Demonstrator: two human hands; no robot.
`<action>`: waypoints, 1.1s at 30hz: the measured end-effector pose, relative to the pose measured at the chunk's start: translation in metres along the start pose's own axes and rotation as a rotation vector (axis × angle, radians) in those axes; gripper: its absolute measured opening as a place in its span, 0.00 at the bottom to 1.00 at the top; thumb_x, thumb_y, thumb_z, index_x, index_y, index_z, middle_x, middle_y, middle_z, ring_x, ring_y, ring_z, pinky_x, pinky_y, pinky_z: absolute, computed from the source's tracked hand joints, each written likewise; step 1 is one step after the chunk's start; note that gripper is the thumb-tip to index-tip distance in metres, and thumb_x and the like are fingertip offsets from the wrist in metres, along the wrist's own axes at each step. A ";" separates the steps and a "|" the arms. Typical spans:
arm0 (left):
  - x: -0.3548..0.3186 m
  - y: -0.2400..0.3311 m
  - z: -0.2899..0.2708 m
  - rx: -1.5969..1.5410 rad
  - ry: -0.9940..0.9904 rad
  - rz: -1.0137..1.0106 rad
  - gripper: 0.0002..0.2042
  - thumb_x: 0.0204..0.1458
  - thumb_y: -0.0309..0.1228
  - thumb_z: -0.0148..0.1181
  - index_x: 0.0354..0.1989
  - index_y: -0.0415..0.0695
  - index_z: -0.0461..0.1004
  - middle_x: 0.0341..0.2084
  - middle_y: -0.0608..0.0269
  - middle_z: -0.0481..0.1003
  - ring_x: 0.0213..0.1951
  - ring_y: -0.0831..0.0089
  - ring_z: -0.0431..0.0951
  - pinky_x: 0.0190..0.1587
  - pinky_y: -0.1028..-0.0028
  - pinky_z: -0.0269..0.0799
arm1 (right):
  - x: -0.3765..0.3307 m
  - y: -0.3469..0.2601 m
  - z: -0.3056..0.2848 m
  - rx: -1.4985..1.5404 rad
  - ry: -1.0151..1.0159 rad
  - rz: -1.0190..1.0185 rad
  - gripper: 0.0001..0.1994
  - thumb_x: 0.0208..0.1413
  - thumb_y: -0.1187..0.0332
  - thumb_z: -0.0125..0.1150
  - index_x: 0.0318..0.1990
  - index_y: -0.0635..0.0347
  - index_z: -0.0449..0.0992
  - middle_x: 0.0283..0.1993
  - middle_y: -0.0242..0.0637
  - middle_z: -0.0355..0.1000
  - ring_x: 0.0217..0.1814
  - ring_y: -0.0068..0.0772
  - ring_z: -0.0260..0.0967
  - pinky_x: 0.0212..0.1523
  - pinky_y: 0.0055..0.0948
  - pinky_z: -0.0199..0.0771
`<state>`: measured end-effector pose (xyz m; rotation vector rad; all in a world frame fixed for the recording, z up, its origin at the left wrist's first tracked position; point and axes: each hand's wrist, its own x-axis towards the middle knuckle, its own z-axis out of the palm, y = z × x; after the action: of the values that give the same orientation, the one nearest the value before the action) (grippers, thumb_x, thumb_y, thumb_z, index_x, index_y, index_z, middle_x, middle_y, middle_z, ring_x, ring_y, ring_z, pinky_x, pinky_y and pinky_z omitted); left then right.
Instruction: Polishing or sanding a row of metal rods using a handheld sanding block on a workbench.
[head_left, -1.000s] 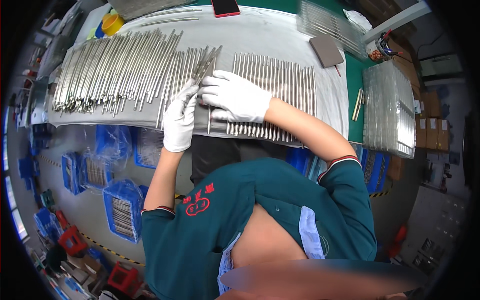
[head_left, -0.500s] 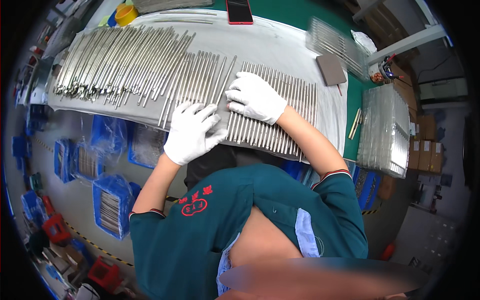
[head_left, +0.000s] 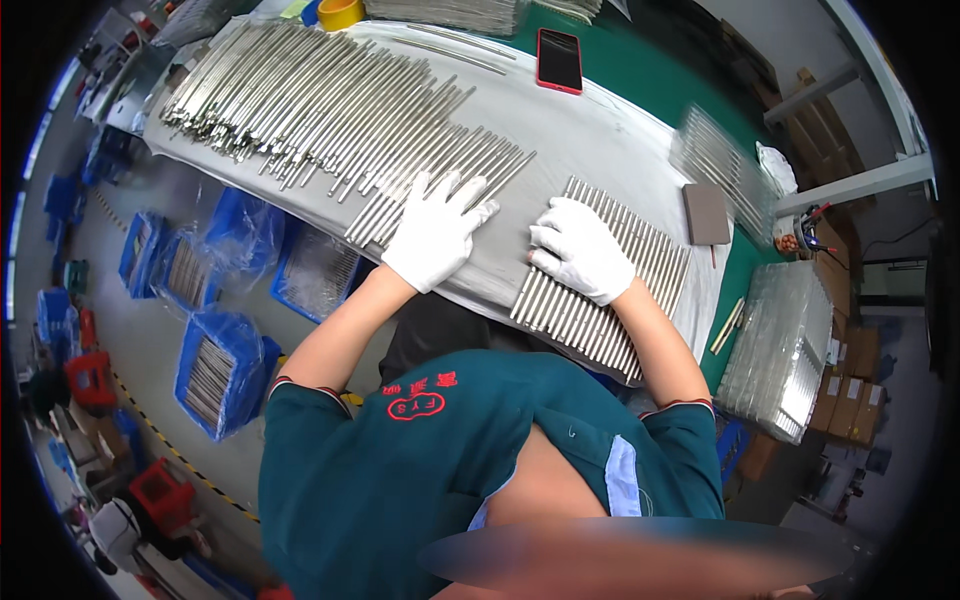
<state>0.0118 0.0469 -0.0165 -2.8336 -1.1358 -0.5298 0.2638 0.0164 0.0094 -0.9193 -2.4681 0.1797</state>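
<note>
My left hand (head_left: 437, 232), in a white glove, lies flat with its fingers spread over the right end of a wide row of shiny metal rods (head_left: 300, 105). A smaller, evenly laid group of metal rods (head_left: 640, 262) sits to the right, across a strip of bare grey cloth (head_left: 508, 222). On this group's left edge rests my right hand (head_left: 582, 250), also gloved in white. Its fingers are curled downward, and whatever is under them is hidden. Between the two hands the gap is about a hand wide.
Behind the rods lie a red-edged phone (head_left: 559, 62) and yellow tape (head_left: 340, 13). To the right are a brown block (head_left: 706, 214), a clear tray (head_left: 722, 160), a pen cup (head_left: 790, 236) and stacked plastic trays (head_left: 775, 350). Blue bins (head_left: 222, 375) stand on the floor at left.
The view has turned, shifting the table in the picture. My left hand has moved away from my right hand onto the left row of rods. The gap between the hands has widened.
</note>
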 end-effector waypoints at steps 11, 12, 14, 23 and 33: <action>0.007 0.000 0.009 0.010 0.026 -0.070 0.21 0.50 0.30 0.53 0.55 0.56 0.77 0.60 0.57 0.69 0.60 0.51 0.68 0.65 0.41 0.50 | -0.004 -0.003 -0.004 -0.013 -0.049 0.062 0.09 0.49 0.63 0.65 0.30 0.59 0.76 0.33 0.40 0.73 0.43 0.46 0.70 0.52 0.42 0.70; 0.008 0.001 0.011 -0.012 0.033 -0.098 0.21 0.50 0.30 0.53 0.54 0.56 0.77 0.60 0.57 0.69 0.60 0.51 0.67 0.65 0.40 0.49 | -0.003 -0.005 -0.005 -0.028 -0.051 0.074 0.09 0.49 0.63 0.66 0.30 0.59 0.76 0.33 0.40 0.73 0.43 0.46 0.70 0.52 0.41 0.70; 0.012 0.004 0.013 -0.006 0.022 -0.141 0.21 0.51 0.30 0.52 0.54 0.56 0.77 0.61 0.56 0.69 0.61 0.51 0.65 0.65 0.40 0.48 | 0.002 -0.015 -0.013 -0.044 -0.105 0.115 0.09 0.48 0.64 0.65 0.31 0.60 0.76 0.34 0.39 0.73 0.44 0.46 0.70 0.52 0.40 0.70; 0.010 0.031 -0.003 -0.067 0.102 0.034 0.18 0.57 0.38 0.54 0.54 0.48 0.76 0.54 0.56 0.73 0.58 0.57 0.69 0.62 0.51 0.57 | -0.017 -0.036 -0.032 -0.125 -0.079 0.211 0.21 0.51 0.63 0.65 0.53 0.57 0.76 0.57 0.42 0.71 0.64 0.46 0.65 0.68 0.43 0.60; 0.007 0.074 0.009 -0.338 0.036 0.165 0.26 0.54 0.48 0.59 0.55 0.42 0.73 0.52 0.45 0.71 0.57 0.49 0.70 0.62 0.53 0.60 | -0.079 -0.017 -0.063 0.130 0.217 0.720 0.23 0.57 0.64 0.62 0.61 0.56 0.72 0.63 0.44 0.70 0.66 0.43 0.66 0.67 0.36 0.62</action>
<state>0.0694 -0.0010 -0.0158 -3.1448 -0.8667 -0.8269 0.3360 -0.0505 0.0374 -1.6326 -1.8139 0.4466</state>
